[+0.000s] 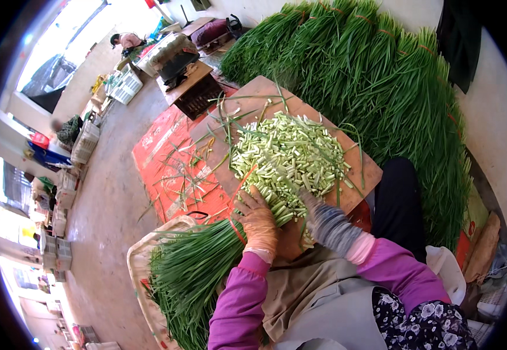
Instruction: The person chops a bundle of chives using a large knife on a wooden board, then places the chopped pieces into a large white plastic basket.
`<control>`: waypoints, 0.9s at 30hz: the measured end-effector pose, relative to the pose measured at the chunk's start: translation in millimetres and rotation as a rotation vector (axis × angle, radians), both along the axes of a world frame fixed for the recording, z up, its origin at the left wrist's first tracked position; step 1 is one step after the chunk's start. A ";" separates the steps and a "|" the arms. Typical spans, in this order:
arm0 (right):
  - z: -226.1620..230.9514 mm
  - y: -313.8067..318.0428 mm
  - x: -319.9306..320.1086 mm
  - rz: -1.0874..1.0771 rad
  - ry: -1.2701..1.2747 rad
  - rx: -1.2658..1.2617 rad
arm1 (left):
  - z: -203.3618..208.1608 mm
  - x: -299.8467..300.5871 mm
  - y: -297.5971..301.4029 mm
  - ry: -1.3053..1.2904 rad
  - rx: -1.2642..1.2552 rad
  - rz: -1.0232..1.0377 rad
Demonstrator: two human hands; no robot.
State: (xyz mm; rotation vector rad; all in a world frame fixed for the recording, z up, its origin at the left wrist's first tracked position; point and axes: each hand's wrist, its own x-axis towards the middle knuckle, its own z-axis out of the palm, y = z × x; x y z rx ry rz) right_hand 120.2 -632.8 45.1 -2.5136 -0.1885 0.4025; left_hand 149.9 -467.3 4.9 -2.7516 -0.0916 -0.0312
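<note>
A bundle of garlic chives (192, 256) lies with its green leaves toward the lower left and its pale cut ends on a brown board. An orange band (237, 227) goes round it. My left hand (257, 224), in an orange-tan glove, rests over the bundle near the cut ends and holds it down. Just right of those ends is my right hand (330, 224), in a grey knit glove, with fingers curled. What it holds is blurred against the pile of short pale-green stem pieces (291, 154) covering the board (358, 169).
Tall bundles of chives (376, 99) are stacked against the wall at the right. Red sheeting (171, 157) with loose leaves covers the floor left of the board. A wooden stool (192, 87) stands beyond. White crates (124, 86) and other people (128, 41) are along the far left.
</note>
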 end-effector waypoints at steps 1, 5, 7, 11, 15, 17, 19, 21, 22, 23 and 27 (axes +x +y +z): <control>3.2 10.1 -1.3 0.124 0.093 -0.123 | 4.4 0.4 -4.9 0.010 -0.013 -0.010; -22.1 0.8 5.1 0.209 0.021 0.066 | 0.2 -11.9 18.5 -0.067 0.001 -0.021; 6.5 -14.0 12.1 0.002 0.070 0.249 | 32.1 -9.1 7.8 0.097 -0.114 -0.048; 4.4 -18.0 6.8 -0.181 0.166 0.403 | 55.7 -3.9 58.9 0.119 -0.785 -0.361; -31.1 -23.2 -4.7 -0.053 -0.203 0.341 | 73.8 -9.9 97.8 0.397 -0.545 -0.125; -28.7 -16.9 -5.1 -0.133 -0.099 0.424 | 72.2 -18.3 99.2 0.394 -0.461 -0.098; -3.4 -5.9 -2.2 -0.172 0.070 0.361 | 65.1 -21.9 98.1 0.396 -0.325 -0.049; -1.5 10.4 -6.3 -0.005 0.077 0.188 | 68.3 -18.0 92.8 0.434 -0.297 -0.032; -3.5 13.8 -10.0 0.162 0.087 0.015 | 70.4 -15.2 89.3 0.472 -0.268 -0.013; -9.8 13.3 -10.5 0.106 0.038 0.092 | 71.6 -14.9 90.0 0.468 -0.268 -0.010; -15.8 -2.9 1.8 -0.007 0.031 0.390 | 82.4 -10.9 82.7 0.427 -0.364 -0.041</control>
